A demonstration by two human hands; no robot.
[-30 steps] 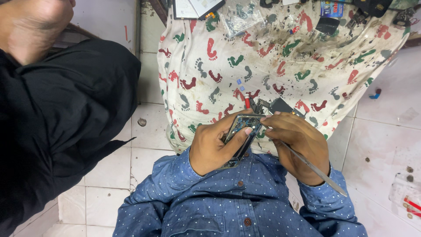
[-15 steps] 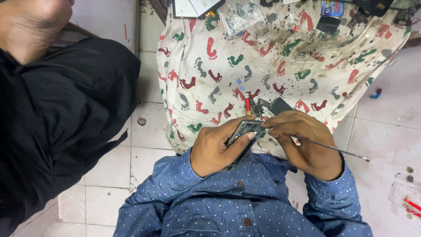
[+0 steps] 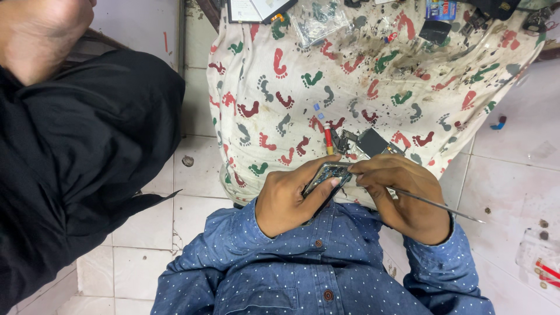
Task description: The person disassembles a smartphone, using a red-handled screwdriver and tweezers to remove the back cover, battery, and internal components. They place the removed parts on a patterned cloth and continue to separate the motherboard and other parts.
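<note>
My left hand (image 3: 290,197) grips an opened phone body (image 3: 325,178), dark with exposed parts, held just above my lap. My right hand (image 3: 402,195) holds thin metal tweezers (image 3: 431,204); their tips meet the phone's upper edge and the long end sticks out to the right. Both hands touch over the phone, at the near edge of a white cloth (image 3: 373,87) printed with coloured footprints.
On the cloth lie a small red-handled tool (image 3: 328,139), a dark flat part (image 3: 371,142), a clear bag (image 3: 318,23) and several small phone parts at the far edge. Another person in black clothing (image 3: 76,151) sits at left. White floor tiles (image 3: 513,175) surround the cloth.
The tweezers' free end has swung from pointing down-right to nearly level, pointing right. My right hand shifted slightly over the phone; my left hand kept its hold.
</note>
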